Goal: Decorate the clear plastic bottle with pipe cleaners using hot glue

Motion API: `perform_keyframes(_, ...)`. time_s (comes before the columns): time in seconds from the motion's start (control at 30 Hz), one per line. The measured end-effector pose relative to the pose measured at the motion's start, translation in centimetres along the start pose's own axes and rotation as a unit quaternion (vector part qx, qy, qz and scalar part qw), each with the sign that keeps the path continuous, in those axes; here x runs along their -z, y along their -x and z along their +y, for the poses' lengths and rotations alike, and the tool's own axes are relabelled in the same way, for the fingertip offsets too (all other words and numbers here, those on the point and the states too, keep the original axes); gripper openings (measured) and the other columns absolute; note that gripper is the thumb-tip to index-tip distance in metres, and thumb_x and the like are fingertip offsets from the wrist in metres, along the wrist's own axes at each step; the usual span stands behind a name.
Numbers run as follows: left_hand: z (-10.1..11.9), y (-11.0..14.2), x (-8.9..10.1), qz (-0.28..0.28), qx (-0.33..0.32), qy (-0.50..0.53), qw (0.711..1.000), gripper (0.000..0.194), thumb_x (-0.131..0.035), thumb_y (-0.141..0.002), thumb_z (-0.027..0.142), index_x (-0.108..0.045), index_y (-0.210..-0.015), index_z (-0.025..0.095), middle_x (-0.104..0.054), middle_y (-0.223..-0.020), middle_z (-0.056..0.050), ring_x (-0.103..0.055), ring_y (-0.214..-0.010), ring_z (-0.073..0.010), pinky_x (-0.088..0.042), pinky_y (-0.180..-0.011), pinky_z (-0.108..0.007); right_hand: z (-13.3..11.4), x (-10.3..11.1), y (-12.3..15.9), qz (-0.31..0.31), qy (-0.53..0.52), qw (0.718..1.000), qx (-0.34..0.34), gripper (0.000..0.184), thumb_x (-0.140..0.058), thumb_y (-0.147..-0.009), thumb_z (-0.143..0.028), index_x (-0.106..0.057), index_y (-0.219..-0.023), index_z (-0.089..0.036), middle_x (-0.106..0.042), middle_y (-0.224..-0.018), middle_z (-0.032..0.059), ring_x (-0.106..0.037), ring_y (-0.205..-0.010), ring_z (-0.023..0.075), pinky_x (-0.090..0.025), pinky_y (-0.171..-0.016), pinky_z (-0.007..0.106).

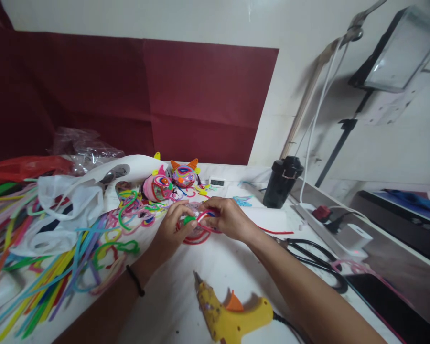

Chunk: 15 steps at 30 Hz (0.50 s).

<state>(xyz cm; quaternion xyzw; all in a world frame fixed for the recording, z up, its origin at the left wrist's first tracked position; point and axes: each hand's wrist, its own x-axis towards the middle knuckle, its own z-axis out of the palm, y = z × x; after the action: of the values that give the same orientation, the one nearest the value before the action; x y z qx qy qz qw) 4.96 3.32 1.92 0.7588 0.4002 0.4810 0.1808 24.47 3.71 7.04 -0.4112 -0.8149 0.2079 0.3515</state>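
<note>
In the middle of the table, both hands meet at a round craft piece (196,239) made of coiled red and pink pipe cleaners. My left hand (175,222) grips its left side, thumb beside a small green part (189,220). On the other side my right hand (227,218) pinches a red, white and blue pipe-cleaner coil between thumb and fingers. A red pipe cleaner (281,232) sticks out past the right wrist. The fingers partly cover the piece. Nearer to me lies a yellow glue gun (232,317), its nozzle pointing away.
Two decorated animal-like balls (158,186) stand behind the hands. Loose pipe cleaners (53,282) and a white bag (69,198) cover the left. To the right are a black bottle (281,184), black-handled scissors (313,253), a power strip (329,227) and a phone (387,303).
</note>
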Motion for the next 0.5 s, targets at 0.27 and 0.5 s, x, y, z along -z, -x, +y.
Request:
perform_keyframes(0.27, 0.2, -0.4, -0.3, 0.025, 0.019, -0.007, 0.999, 0.008, -0.056, -0.082, 0.027, -0.055, -0.089, 0.023, -0.062, -0.108, -0.007, -0.055, -0.116, -0.0260, -0.041, -0.102, -0.043, 1.0, 0.0, -0.5, 0.015, -0.043, 0.999, -0.012, 0.024, -0.078, -0.070, -0.017, -0.072, -0.092, -0.015, -0.066, -0.082, 0.0009, -0.056, -0.076, 0.0158, -0.041, -0.069, 0.026)
perform_keyframes(0.5, 0.2, -0.5, -0.5, 0.038, 0.029, -0.016, 0.999, 0.006, -0.055, -0.082, 0.026, -0.053, -0.087, 0.023, -0.061, -0.106, -0.006, -0.055, -0.115, -0.0253, -0.042, -0.101, -0.041, 3.0, 1.0, -0.7, -0.044, -0.165, 0.985, -0.032, 0.040, -0.083, -0.065, -0.038, -0.069, -0.096, -0.015, -0.064, -0.077, 0.0000, -0.055, -0.068, 0.0138, -0.043, -0.061, 0.024)
